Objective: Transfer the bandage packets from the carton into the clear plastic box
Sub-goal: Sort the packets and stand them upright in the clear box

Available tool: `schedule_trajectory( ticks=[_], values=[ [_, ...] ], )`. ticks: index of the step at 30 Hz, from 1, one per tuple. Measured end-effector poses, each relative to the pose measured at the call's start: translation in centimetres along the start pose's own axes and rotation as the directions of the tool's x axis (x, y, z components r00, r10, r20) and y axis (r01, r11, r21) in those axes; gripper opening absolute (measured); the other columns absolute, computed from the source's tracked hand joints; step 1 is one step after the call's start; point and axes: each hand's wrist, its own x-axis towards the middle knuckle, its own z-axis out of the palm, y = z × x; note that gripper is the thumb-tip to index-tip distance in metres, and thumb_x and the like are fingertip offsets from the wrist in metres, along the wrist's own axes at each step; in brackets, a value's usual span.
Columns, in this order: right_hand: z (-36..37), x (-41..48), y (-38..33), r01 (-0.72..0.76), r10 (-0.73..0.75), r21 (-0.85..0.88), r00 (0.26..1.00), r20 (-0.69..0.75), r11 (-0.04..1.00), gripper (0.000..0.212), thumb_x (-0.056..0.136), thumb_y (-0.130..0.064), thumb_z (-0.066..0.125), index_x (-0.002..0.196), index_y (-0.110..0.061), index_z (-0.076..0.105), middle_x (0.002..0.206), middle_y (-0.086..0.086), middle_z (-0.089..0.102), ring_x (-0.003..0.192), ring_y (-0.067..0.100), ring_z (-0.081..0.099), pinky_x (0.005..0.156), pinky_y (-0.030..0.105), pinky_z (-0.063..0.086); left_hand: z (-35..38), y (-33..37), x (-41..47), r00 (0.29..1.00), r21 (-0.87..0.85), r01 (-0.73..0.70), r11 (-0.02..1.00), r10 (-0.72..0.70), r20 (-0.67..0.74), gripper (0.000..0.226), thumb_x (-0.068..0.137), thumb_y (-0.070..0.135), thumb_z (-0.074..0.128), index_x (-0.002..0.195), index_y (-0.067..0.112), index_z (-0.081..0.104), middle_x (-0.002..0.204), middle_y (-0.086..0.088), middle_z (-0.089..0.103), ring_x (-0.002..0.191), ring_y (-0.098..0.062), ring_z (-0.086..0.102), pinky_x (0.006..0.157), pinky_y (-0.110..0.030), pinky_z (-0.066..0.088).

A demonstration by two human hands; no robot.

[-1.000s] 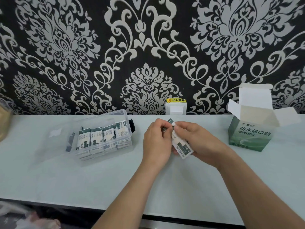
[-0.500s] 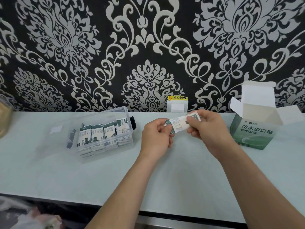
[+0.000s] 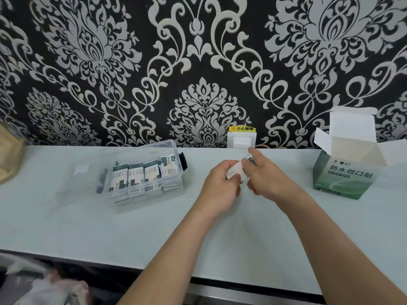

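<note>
Both of your hands are together, left hand (image 3: 220, 187) and right hand (image 3: 267, 180) each pinching an end of one bandage packet (image 3: 236, 171) over the table (image 3: 154, 230) between the carton (image 3: 343, 182) and the clear plastic box (image 3: 176, 150); it looks light, thin and bendy, so pinch it flat near an edge.

Bare forearms (image 3: 180, 245), left hand (image 3: 220, 188), right hand (image 3: 269, 178)

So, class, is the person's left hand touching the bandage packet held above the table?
Touching. The head view shows the left hand pinching one end of the bandage packet, fingers curled over it; the right hand holds the other end.
</note>
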Motion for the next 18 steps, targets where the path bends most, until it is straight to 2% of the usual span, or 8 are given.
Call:
schedule_trajectory(
  ticks=[2, 5, 8, 12, 15, 18],
  values=[
    [0.0, 0.1, -0.2, 0.042, -0.033, 0.113, 0.996, -0.077, 0.993, 0.033, 0.103, -0.015, 0.035, 0.129, -0.002, 0.05, 0.073, 0.0, 0.051, 0.058, 0.013, 0.043, 0.056, 0.028, 0.036, -0.1, 0.2, -0.1, 1.0, -0.038, -0.003, 0.999, 0.002, -0.023, 0.027, 0.097, 0.004, 0.045, 0.113, 0.019, 0.061, 0.074, 0.003, 0.055, 0.055, -0.011, 0.046, 0.053, -0.02, 0.038],
    [-0.3, -0.1, -0.7, 0.082, -0.018, 0.368, 0.984, -0.176, 0.926, 0.024, 0.099, -0.005, 0.045, 0.111, -0.005, 0.065, 0.061, 0.003, 0.051, 0.047, 0.011, 0.04, 0.047, 0.024, 0.034, -0.4, 0.5, -0.2, 0.995, -0.032, -0.062, 0.998, 0.06, -0.075, 0.028, 0.097, 0.004, 0.046, 0.113, 0.02, 0.062, 0.068, 0.006, 0.052, 0.057, -0.01, 0.044, 0.06, -0.028, 0.04],
    [-0.3, -0.4, -1.1, 0.038, 0.032, 0.566, 0.993, -0.112, 0.824, 0.019, 0.096, -0.001, 0.051, 0.103, 0.0, 0.068, 0.068, 0.005, 0.057, 0.05, 0.009, 0.041, 0.045, 0.017, 0.037, -1.1, 0.9, -0.6, 0.991, 0.056, -0.099, 0.994, 0.103, -0.084, 0.03, 0.099, 0.01, 0.044, 0.121, 0.022, 0.061, 0.068, 0.011, 0.052, 0.06, -0.01, 0.046, 0.064, -0.03, 0.04],
    [0.4, -0.9, -2.2, 0.017, -0.005, 0.625, 1.0, -0.021, 0.78, 0.027, 0.096, 0.003, 0.045, 0.091, -0.008, 0.069, 0.072, 0.003, 0.057, 0.056, 0.008, 0.042, 0.051, 0.016, 0.04, -2.8, 1.5, -1.7, 0.976, 0.283, -0.161, 0.946, 0.194, -0.094, 0.028, 0.1, 0.018, 0.045, 0.119, 0.028, 0.062, 0.071, 0.007, 0.059, 0.062, -0.013, 0.05, 0.065, -0.033, 0.044],
    [1.5, -1.4, -3.4, 0.041, -0.061, 0.635, 0.998, 0.01, 0.772, 0.026, 0.096, 0.004, 0.047, 0.1, -0.011, 0.068, 0.067, 0.001, 0.057, 0.057, 0.008, 0.047, 0.055, 0.016, 0.045, -4.9, 2.4, -3.0, 0.964, 0.384, -0.168, 0.908, 0.232, -0.127, 0.019, 0.097, 0.021, 0.05, 0.103, 0.023, 0.068, 0.074, 0.0, 0.066, 0.069, -0.021, 0.06, 0.07, -0.039, 0.049],
    [3.0, -1.7, -5.1, 0.081, -0.119, 0.597, 0.993, 0.024, 0.798, 0.025, 0.093, 0.005, 0.052, 0.107, -0.011, 0.066, 0.062, 0.001, 0.06, 0.057, 0.007, 0.052, 0.058, 0.018, 0.048, -7.8, 3.5, -4.1, 0.951, 0.358, -0.158, 0.92, 0.24, -0.196, 0.016, 0.091, 0.022, 0.058, 0.085, 0.022, 0.072, 0.072, -0.002, 0.07, 0.073, -0.023, 0.067, 0.072, -0.042, 0.055]
  ],
)
